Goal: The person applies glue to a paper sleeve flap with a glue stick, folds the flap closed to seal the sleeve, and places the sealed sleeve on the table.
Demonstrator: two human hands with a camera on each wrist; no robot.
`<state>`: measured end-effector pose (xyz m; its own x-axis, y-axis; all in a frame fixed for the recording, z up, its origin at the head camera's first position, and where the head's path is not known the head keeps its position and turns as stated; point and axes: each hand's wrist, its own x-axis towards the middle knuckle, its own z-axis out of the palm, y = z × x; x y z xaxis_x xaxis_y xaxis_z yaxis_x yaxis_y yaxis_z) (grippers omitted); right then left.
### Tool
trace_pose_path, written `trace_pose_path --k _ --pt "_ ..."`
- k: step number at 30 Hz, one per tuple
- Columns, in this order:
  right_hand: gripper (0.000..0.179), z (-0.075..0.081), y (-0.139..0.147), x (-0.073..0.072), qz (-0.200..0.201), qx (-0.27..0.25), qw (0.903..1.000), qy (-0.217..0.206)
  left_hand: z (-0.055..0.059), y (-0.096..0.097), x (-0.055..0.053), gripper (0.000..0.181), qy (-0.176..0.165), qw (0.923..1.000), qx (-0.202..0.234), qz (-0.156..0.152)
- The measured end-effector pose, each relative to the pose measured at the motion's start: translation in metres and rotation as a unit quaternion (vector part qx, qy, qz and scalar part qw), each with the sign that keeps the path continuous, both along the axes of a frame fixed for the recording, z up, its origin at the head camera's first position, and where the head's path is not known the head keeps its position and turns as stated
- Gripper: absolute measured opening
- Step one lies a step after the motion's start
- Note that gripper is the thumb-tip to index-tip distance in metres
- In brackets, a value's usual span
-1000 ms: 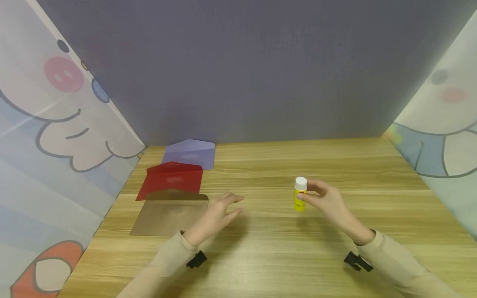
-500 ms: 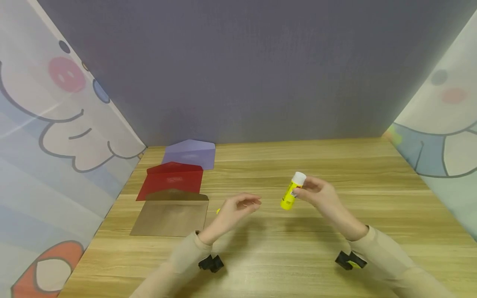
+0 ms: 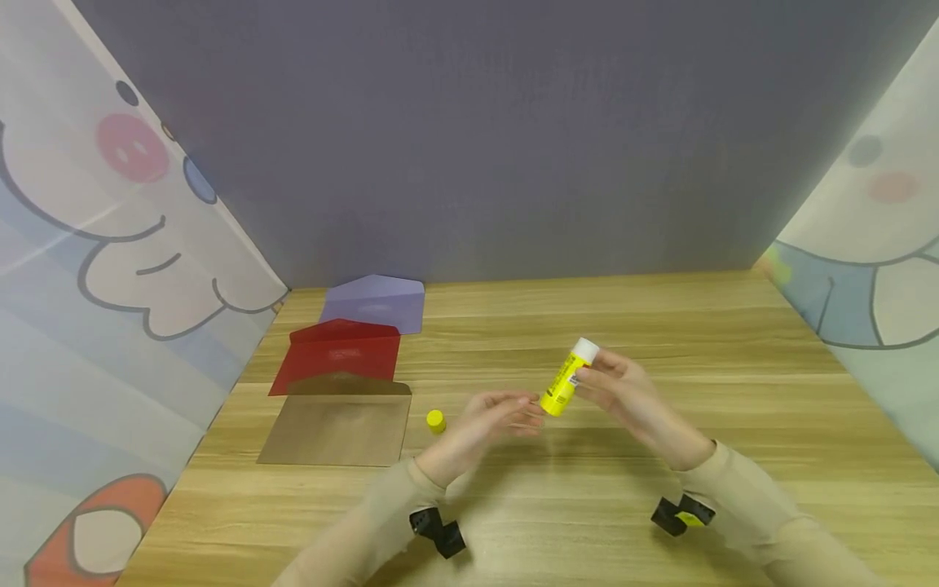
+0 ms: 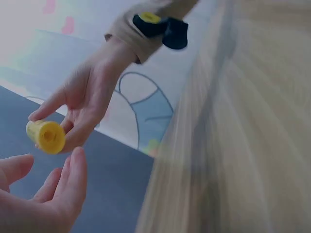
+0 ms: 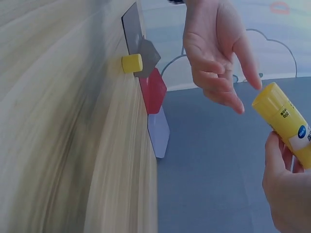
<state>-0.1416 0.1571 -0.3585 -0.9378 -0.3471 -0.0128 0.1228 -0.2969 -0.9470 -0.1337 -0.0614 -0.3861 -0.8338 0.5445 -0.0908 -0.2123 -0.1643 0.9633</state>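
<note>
My right hand [image 3: 637,403] pinches a yellow glue stick [image 3: 563,387] above the table, its white end tilted up and to the right. Near its lower yellow end is my left hand [image 3: 477,428], fingers relaxed and slightly bent. In the left wrist view the round base of the glue stick [image 4: 52,138] faces the left fingertips [image 4: 77,158], with a gap between. A short yellow cap [image 3: 436,421] stands on the table just left of the left hand; the right wrist view shows the same cap [image 5: 131,63] near the envelopes.
At the left of the wooden table [image 3: 770,383] lie three envelopes with flaps raised: brown [image 3: 333,432] nearest, red [image 3: 345,359] behind it, purple [image 3: 377,308] farthest. A grey panel [image 3: 499,147] closes off the back, and cartoon-printed panels stand on both sides.
The glue stick went from upright to tilted and shifted slightly left with my right hand. My left hand moved right toward its lower end, uncovering the yellow cap.
</note>
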Motion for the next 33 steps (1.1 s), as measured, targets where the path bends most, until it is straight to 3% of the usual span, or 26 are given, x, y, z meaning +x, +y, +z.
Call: trace_pose_path --k 5,11,17,23,28,33 --pt "0.021 -0.005 -0.002 -0.002 0.02 -0.015 0.9997 0.006 -0.001 0.006 0.001 0.041 -0.075 0.9951 0.05 -0.04" --pt "0.022 -0.006 -0.005 -0.004 0.04 -0.033 0.9986 0.01 0.001 0.01 0.0 0.045 -0.159 0.9812 0.093 -0.059" --pt "0.021 -0.005 -0.006 -0.004 0.045 -0.048 0.9978 -0.003 0.001 0.012 0.001 0.037 -0.193 0.9721 0.123 -0.053" --pt "0.02 -0.005 -0.008 -0.002 0.041 -0.044 0.9981 -0.013 0.002 0.01 0.003 0.042 -0.178 0.975 0.124 -0.047" --pt "0.021 -0.004 -0.009 0.001 0.031 -0.032 0.9989 -0.013 0.0 0.009 0.004 0.031 -0.116 0.9865 0.108 -0.04" --pt "0.026 -0.002 -0.012 0.004 0.014 -0.019 0.9996 -0.017 0.001 0.009 0.007 0.018 -0.039 0.9966 0.072 -0.008"
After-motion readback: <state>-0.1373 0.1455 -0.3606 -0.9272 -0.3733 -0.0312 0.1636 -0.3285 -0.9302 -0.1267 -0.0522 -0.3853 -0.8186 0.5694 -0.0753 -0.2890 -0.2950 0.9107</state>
